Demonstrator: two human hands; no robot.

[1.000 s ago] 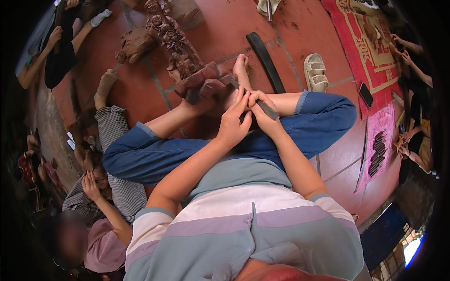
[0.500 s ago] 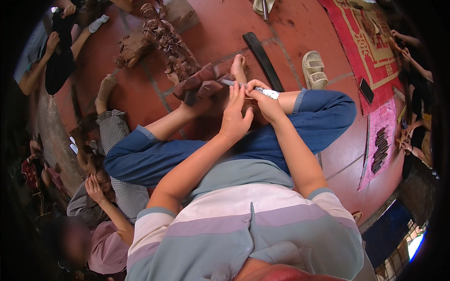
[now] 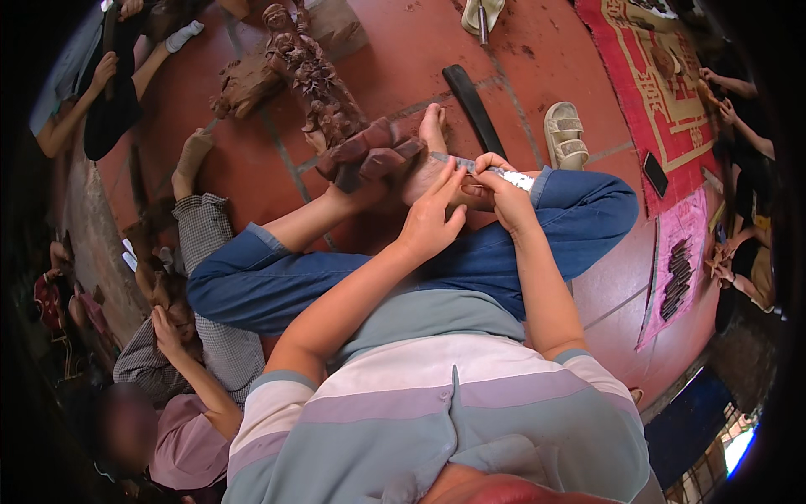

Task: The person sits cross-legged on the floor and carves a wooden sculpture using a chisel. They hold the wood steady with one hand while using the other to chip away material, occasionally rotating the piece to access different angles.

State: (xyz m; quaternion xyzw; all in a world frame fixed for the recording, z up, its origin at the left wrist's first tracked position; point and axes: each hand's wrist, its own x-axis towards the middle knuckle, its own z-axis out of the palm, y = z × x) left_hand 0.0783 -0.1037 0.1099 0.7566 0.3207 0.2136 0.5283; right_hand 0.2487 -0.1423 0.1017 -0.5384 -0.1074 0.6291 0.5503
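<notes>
My right hand [image 3: 507, 202] is closed around the white-wrapped handle [image 3: 519, 180] of a thin tool with a flat grey, blade-like strip [image 3: 452, 160]. The strip points left across my bare foot [image 3: 431, 126]. My left hand [image 3: 433, 220] lies beside it with its fingers stretched out, the fingertips at or just under the strip; I cannot tell whether they press on it. Left of my hands, a carved reddish-brown wooden figure [image 3: 312, 80] leans away from me. Its blocky faceted base [image 3: 369, 153] rests by my feet.
A long dark bar [image 3: 472, 109] and a beige sandal [image 3: 566, 136] lie on the red tiles [image 3: 537, 50]. To the right are a phone [image 3: 655, 167], a red patterned mat [image 3: 617, 50] and a pink cloth [image 3: 659, 252] bearing several dark rods [image 3: 677, 281]. Other people sit on both sides.
Both hands have shifted right and slightly nearer, taking the strip away from the carving's base. A co-worker's hand at the lower left has moved down a little.
</notes>
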